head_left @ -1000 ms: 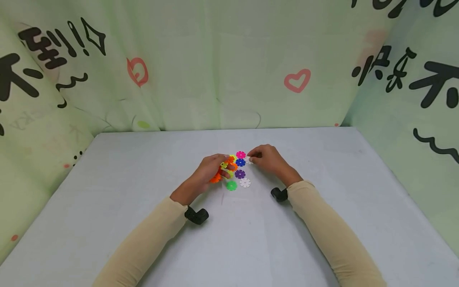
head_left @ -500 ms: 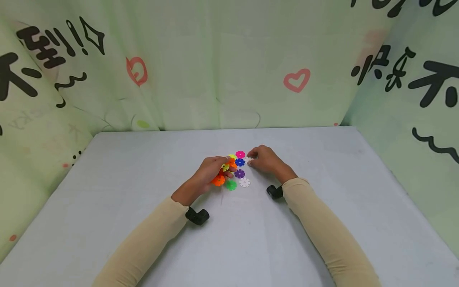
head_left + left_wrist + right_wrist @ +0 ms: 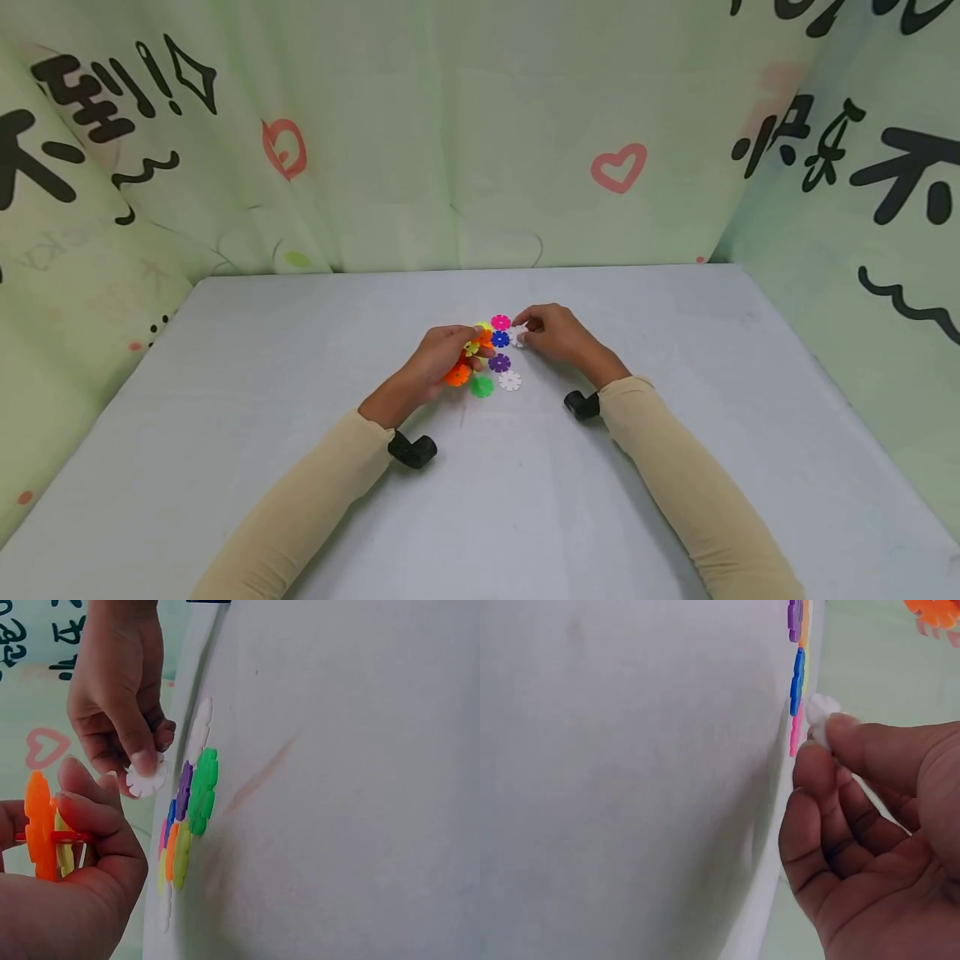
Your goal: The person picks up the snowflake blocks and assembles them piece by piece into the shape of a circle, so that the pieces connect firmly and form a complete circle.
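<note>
My left hand [image 3: 441,357] grips a cluster of joined discs [image 3: 43,831]; my right pinches a white disc [image 3: 145,784] above the table [image 3: 517,492], apart from it. Joining seems partly done: this disc is unattached, and loose discs, like the green one [image 3: 482,386], remain.

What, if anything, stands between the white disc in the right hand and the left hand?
Nothing visible: open air lies between the white disc and the left hand; the blue disc lies lower, on the table.
</note>
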`<move>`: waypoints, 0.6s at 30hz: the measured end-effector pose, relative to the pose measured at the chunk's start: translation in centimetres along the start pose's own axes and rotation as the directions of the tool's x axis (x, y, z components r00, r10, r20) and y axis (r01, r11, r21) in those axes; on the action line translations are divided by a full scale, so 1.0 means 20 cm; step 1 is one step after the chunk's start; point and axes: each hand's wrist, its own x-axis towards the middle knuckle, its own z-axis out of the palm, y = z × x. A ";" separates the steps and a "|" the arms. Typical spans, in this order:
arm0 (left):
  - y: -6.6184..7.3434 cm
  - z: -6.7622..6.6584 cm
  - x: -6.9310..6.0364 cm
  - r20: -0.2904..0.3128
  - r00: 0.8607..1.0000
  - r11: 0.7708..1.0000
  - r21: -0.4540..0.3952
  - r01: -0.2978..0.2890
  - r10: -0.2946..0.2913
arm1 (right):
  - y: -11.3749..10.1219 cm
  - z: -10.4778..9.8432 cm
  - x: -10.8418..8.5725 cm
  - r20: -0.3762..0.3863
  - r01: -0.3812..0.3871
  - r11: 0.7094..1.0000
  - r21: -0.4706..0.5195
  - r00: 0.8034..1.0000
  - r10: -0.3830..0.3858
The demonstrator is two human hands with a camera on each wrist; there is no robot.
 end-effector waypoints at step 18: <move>0.00 -0.02 -0.01 0.060 0.998 0.999 0.031 -0.007 0.005 | -0.10 -0.03 -0.08 0.044 0.139 0.975 0.176 0.988 -0.149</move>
